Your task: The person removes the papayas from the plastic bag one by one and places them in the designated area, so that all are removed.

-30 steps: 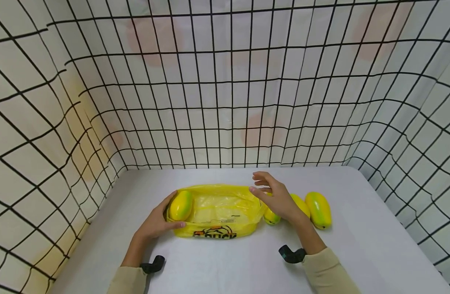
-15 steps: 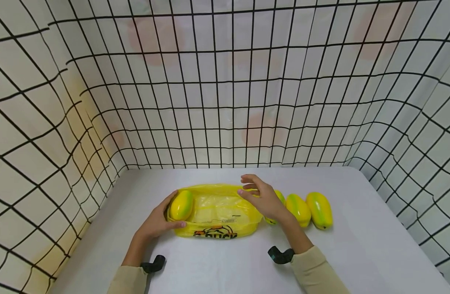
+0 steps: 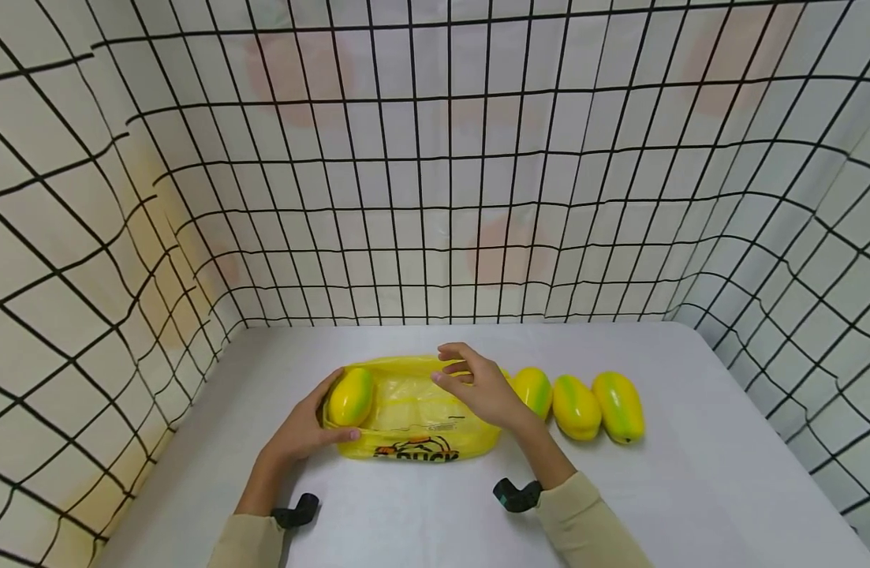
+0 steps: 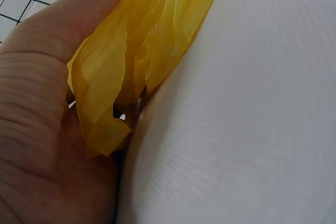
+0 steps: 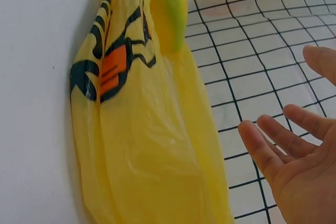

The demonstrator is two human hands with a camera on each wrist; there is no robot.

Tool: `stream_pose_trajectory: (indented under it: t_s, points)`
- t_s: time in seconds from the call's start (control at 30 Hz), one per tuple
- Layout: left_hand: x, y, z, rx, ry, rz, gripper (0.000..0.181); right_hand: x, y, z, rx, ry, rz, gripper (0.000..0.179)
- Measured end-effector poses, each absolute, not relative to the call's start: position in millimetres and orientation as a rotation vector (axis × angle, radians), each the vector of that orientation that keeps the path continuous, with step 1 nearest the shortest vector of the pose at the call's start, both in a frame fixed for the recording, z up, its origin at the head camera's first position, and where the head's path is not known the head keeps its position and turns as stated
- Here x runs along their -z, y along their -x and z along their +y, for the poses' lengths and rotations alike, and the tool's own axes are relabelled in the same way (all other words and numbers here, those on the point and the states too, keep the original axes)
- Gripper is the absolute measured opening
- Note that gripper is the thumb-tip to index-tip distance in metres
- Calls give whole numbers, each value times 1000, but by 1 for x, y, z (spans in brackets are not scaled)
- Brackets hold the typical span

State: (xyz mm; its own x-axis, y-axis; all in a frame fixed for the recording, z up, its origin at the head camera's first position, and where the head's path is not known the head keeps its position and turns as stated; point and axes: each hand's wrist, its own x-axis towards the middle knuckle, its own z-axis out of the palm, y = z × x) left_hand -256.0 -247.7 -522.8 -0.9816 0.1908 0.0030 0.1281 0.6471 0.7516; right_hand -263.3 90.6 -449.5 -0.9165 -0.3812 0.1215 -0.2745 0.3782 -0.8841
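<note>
A yellow plastic bag (image 3: 413, 422) with black and orange print lies on its side on the table, its mouth spread. One yellow mango (image 3: 351, 397) with a green streak sits at the bag's left end. My left hand (image 3: 302, 426) grips that end, thumb over the front edge and fingers behind. In the left wrist view, crumpled bag film (image 4: 105, 87) shows inside the hand's curve. Over the bag's right part hovers my right hand (image 3: 480, 390), fingers spread and holding nothing. The right wrist view shows this hand (image 5: 299, 156) apart from the bag.
Right of the bag, three more mangoes stand in a row: the nearest mango (image 3: 532, 390), a middle mango (image 3: 576, 408) and a far mango (image 3: 618, 406). The white table (image 3: 690, 489) is bordered at the back and sides by a black grid net (image 3: 449, 209) over pale walls.
My right hand has moved left from near the mangoes to over the bag, uncovering the nearest ones. The left hand, the bag and the mango in it have stayed put.
</note>
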Motion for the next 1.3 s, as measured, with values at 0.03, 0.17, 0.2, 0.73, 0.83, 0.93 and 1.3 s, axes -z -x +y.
stream_pose_trajectory:
  t_s: [0.03,0.17,0.2,0.73,0.83,0.93,1.3]
  points:
    - [523,256,-248,-1257,-269,2787,114,450,263,88,1584,602,2514,56]
    - [523,256,-250,-1251,-291,2794,114,451,262,76,1570,601,2482,60]
    - [523,256,-250,-1253,-297,2795,114,451,262,73,1569,601,2473,61]
    - [524,256,-249,-1253,-306,2802,116,470,260,25,1542,544,2392,64]
    - [524,256,-249,-1274,-298,2792,115,471,258,18,1543,539,2391,67]
    - [524,256,-249,-1272,-301,2788,115,471,257,12,1546,541,2393,68]
    - [524,256,-249,-1238,-301,2809,119,480,259,-11,1498,511,2400,75]
